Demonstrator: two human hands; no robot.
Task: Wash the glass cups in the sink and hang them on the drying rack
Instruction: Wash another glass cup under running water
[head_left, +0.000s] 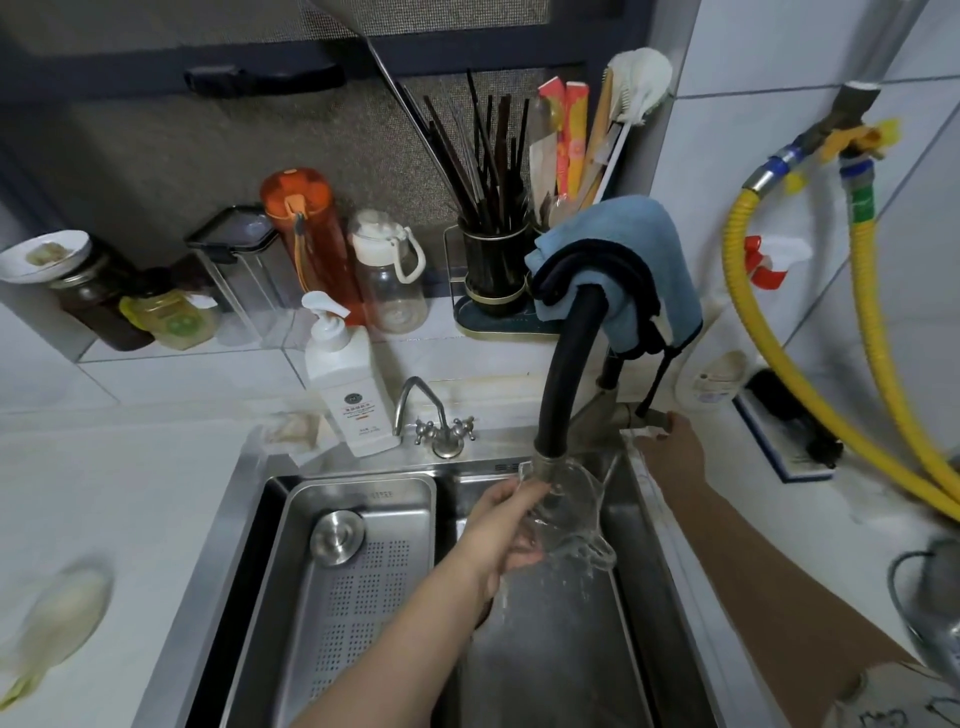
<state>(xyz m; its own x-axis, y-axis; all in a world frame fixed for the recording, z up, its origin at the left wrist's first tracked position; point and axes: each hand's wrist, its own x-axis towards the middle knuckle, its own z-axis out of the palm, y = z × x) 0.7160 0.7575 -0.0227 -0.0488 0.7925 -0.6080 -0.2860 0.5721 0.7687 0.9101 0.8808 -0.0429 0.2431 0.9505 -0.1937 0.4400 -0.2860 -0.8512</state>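
Your left hand (506, 525) grips the glass cup (569, 512) under the faucet (558, 395), over the sink (550, 649) | right hand (670, 441) on the lever, grip unclear | risk: wet glass slipping, striking steel.

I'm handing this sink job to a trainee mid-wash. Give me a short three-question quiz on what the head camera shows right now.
1. True or false: the left hand holds the clear glass cup under the black faucet spout.
2. Which thing does the right hand touch? A) the white pump soap bottle B) the metal faucet handle C) the yellow corrugated hose
3. Fill in: the perforated stainless steel tray sits in the ___ part of the steel sink.

Key
1. True; water splashes off the cup.
2. B
3. left
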